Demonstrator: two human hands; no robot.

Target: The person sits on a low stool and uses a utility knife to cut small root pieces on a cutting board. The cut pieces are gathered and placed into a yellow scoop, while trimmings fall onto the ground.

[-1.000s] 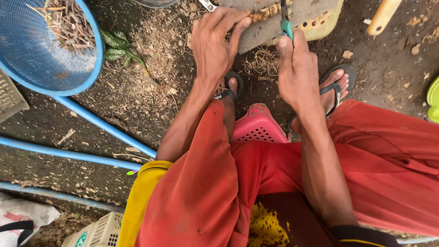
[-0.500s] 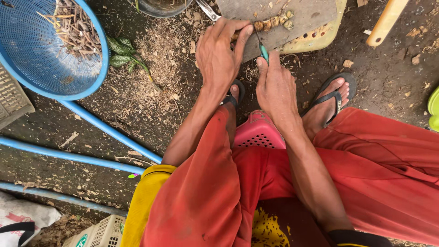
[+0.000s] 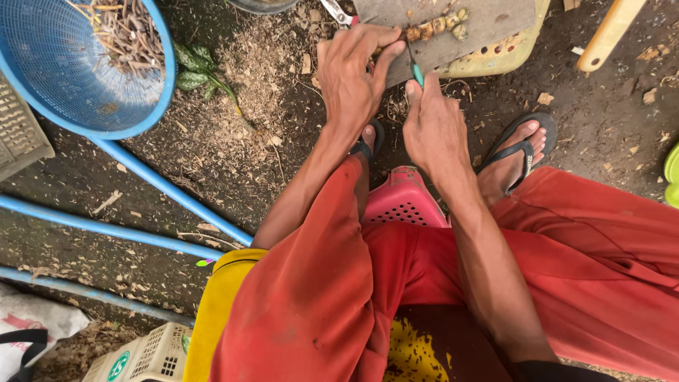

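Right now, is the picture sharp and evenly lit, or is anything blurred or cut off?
Head view: soft, even daylight, no glare; both the left hand and right hand look sharp; the wooden board and blue basket are cut off at the top edge.

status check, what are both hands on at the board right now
Left hand pressing small brown root pieces on grey wooden board. Right hand gripping green-handled knife, blade at roots. Nothing between the hands.

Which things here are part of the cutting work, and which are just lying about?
In use:
left hand on the board
right hand holding small knife
root pieces
grey cutting board

Lying about:
blue basket
green leaves
blue pipes
wooden handle
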